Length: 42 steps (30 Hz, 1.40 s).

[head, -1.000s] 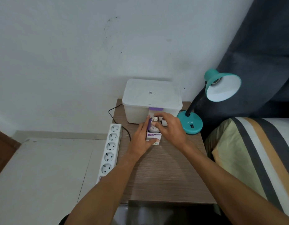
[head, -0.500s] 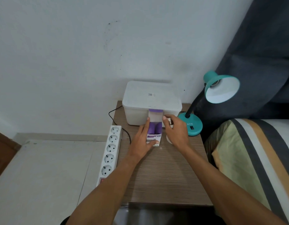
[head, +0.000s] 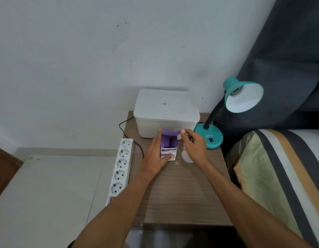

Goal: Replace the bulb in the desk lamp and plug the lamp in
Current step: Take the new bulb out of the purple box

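Purple card lines the inside of the small bulb box (head: pixel 168 146), which stands open-topped on the wood-grain bedside table (head: pixel 182 190) with its flaps up; the left hand (head: pixel 156 157) grips it, thumb across the printed white front and fingers along its left side. Just beside the box on the right, the right hand (head: pixel 194 146) is curled round a white bulb (head: pixel 187 156), whose smooth rounded glass end shows below the palm; the screw cap is mostly hidden among the fingers. So the new bulb looks to be out of its packaging, and that seems to be as far as the job has got. The teal desk lamp (head: pixel 243 94) stands at the table's back right corner on a round glossy base, its dark flexible neck curving up to a cone shade with a white interior, and the socket inside appears empty, though it is small and dim. I judge that screwing the bulb in and plugging the lamp into the white power strip (head: pixel 122 166), which lies along the table's left edge with its round sockets unoccupied, both remain. A frosted plastic storage box (head: pixel 166 112) with a lid sits against the wall behind the hands
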### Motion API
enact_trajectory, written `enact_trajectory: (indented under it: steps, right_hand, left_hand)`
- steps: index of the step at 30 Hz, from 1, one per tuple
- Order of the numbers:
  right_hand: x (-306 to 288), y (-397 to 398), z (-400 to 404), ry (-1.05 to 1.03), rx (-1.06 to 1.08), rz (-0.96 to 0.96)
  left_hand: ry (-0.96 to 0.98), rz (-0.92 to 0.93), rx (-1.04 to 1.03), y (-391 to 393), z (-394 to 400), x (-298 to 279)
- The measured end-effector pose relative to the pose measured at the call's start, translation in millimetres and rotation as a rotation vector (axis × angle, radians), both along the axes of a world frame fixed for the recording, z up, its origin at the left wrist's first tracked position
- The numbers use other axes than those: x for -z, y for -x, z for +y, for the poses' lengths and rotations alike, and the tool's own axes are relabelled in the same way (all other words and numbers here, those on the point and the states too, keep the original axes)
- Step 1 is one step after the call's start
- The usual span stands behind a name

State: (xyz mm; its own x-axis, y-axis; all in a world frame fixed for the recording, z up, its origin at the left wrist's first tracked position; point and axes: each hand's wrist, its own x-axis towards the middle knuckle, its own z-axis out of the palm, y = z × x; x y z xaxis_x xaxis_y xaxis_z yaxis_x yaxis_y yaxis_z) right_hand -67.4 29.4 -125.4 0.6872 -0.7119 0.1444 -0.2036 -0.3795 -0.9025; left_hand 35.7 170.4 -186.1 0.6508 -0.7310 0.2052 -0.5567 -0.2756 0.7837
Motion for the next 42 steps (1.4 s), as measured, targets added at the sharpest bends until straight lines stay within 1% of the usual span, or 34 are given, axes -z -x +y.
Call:
enact_trajectory:
  steps: [6, 10, 13, 15, 25, 28, 34, 42]
  right_hand:
    - [7, 12, 7, -0.068, -0.076, -0.024]
    - [14, 15, 11, -0.073, -0.099, -0.015]
    - [15, 12, 16, -0.095, -0.06, -0.023]
    - [14, 10, 18, -0.101, -0.032, -0.005]
    - [8, -4, 22, -0.125, 0.067, 0.16]
    - [6, -6, 23, -0.122, 0.084, 0.183]
    - [0, 4, 16, -0.127, 0.27, 0.155]
    - [0, 13, 0, -0.12, 0.277, 0.098]
  left_hand:
    - [0.03, 0.008, -0.016, 0, -4, 2]
    - [0.053, 0.033, -0.007, 1, -2, 3]
    - [0.086, 0.055, 0.005, 7, 0, 1]
    - [0.113, 0.034, -0.006, 10, -1, 2]
    - [0.163, 0.043, -0.018, 8, 3, 7]
    - [0.165, 0.058, -0.025, 7, 3, 7]
    - [0.16, 0.058, -0.11, -2, -12, 0]
    - [0.104, -0.089, -0.098, 0, -19, 0]
